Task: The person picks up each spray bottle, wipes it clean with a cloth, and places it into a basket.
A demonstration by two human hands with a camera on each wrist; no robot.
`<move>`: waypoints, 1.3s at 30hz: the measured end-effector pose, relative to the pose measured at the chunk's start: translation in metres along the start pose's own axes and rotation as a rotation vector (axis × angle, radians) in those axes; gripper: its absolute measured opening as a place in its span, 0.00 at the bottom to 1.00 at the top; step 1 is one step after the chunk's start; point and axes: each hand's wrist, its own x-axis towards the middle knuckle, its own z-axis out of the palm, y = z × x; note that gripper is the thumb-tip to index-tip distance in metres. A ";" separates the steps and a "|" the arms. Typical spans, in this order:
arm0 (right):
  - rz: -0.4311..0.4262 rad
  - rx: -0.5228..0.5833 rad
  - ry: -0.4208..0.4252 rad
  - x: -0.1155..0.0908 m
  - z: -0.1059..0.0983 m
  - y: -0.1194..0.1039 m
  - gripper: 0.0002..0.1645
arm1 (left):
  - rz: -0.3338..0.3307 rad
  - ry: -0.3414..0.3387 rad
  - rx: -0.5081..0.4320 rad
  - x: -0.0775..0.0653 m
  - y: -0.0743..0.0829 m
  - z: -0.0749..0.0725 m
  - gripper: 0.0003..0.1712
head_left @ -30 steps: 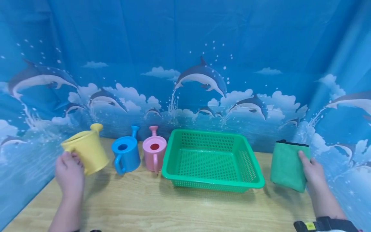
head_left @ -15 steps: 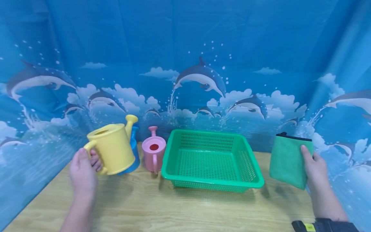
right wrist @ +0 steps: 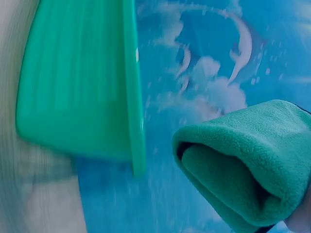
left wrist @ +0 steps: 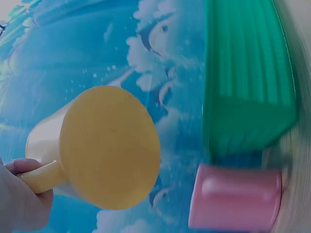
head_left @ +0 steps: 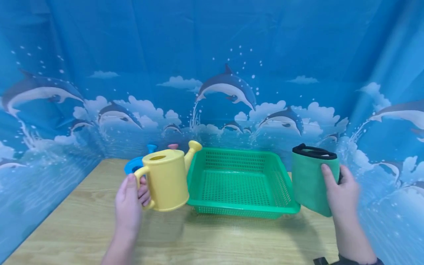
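My left hand (head_left: 128,202) grips the handle of a yellow watering can (head_left: 167,182), held upright above the table, its spout pointing right over the basket's left rim. The left wrist view looks at the can's round base (left wrist: 112,148). In my right hand (head_left: 341,191) is a folded green towel (head_left: 311,184) with black edging, pinched at its right side; its fuzzy folded end (right wrist: 233,160) shows in the right wrist view. The towel hangs by the right end of a green plastic basket (head_left: 238,209).
Behind the yellow can stand a blue watering can (head_left: 133,165), mostly covered, and a pink one (head_left: 173,146), of which only the sprinkler head shows. The pink can's body (left wrist: 235,199) appears beside the basket in the left wrist view. A dolphin-print curtain (head_left: 212,73) backs the wooden table (head_left: 212,243).
The yellow can has travelled right, from the far left past the blue can to the basket's left edge. My right hand has brought the green towel left, closer to the basket, and turned it slightly.
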 end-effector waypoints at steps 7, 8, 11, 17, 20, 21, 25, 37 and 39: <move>-0.108 0.146 0.053 -0.039 0.019 -0.012 0.05 | -0.057 -0.149 -0.008 -0.018 -0.011 0.029 0.20; -0.153 0.181 0.073 -0.045 0.022 -0.013 0.06 | -0.080 -0.173 -0.015 -0.020 -0.013 0.035 0.20; -0.345 0.284 0.133 -0.061 0.032 -0.015 0.11 | -0.160 -0.237 -0.049 -0.026 -0.018 0.052 0.20; -0.755 0.567 0.211 -0.081 0.054 -0.026 0.14 | -0.261 -0.302 -0.123 -0.037 -0.025 0.082 0.17; -0.908 0.626 0.294 -0.087 0.064 -0.036 0.23 | -0.278 -0.310 -0.149 -0.041 -0.028 0.091 0.16; -0.960 0.638 0.323 -0.089 0.067 -0.041 0.25 | -0.284 -0.310 -0.155 -0.042 -0.029 0.093 0.16; -1.139 0.628 0.443 -0.097 0.080 -0.056 0.27 | -0.297 -0.310 -0.150 -0.046 -0.032 0.099 0.16; -1.548 0.234 0.266 -0.113 0.097 -0.040 0.18 | -0.309 -0.344 -0.184 -0.051 -0.037 0.103 0.18; -1.544 0.170 0.190 -0.116 0.096 -0.036 0.22 | -0.304 -0.344 -0.184 -0.051 -0.037 0.102 0.19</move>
